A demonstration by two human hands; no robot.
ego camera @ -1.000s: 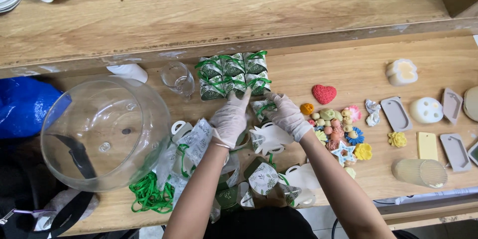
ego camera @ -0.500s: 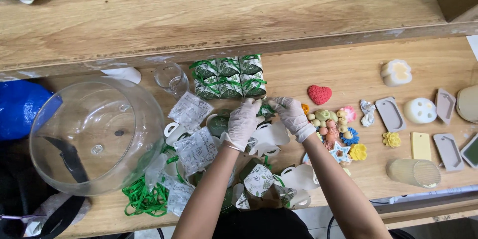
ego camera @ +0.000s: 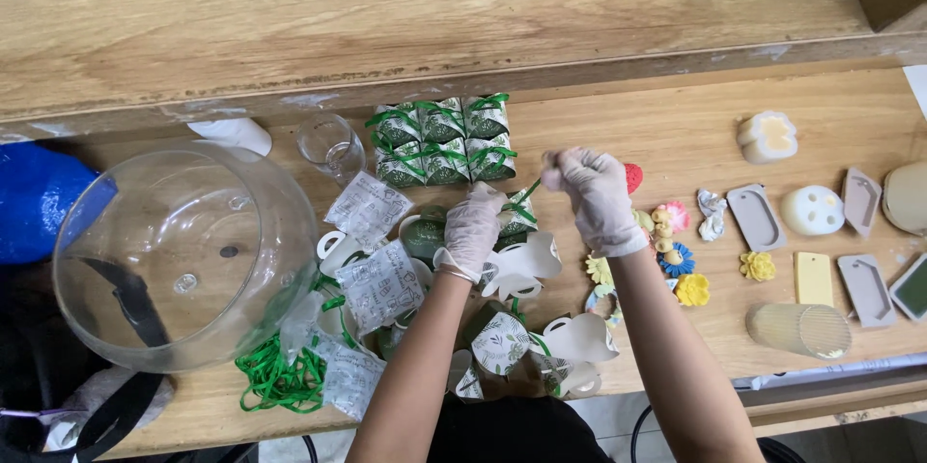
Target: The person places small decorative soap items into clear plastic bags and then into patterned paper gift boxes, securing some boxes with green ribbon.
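From the head view I see both gloved hands working low over the wooden bench [ego camera: 676, 115]. My left hand [ego camera: 473, 228] presses down with its grip closed on a small leaf-printed gift box [ego camera: 517, 217] at the middle of the bench, just below a block of six finished boxes [ego camera: 444, 140] tied in green. My right hand [ego camera: 599, 195] is raised a little to the right of it, grip pinched shut on the end of a green ribbon [ego camera: 528, 193] that runs taut from the box up to the fingers.

Unfolded white box blanks [ego camera: 526, 265] and printed sachets [ego camera: 381, 284] lie touching around the left wrist, and a loose heap of green ribbon [ego camera: 280, 381] sits at the bench's near edge. A big clear glass bowl [ego camera: 183, 251] stands to the left, a small glass cup [ego camera: 331, 144] just beyond it. To the right lie small coloured flower pieces [ego camera: 676, 255], grey tag moulds [ego camera: 756, 217], a yellow tag [ego camera: 813, 278] and a ribbed tumbler [ego camera: 798, 330] on its side.
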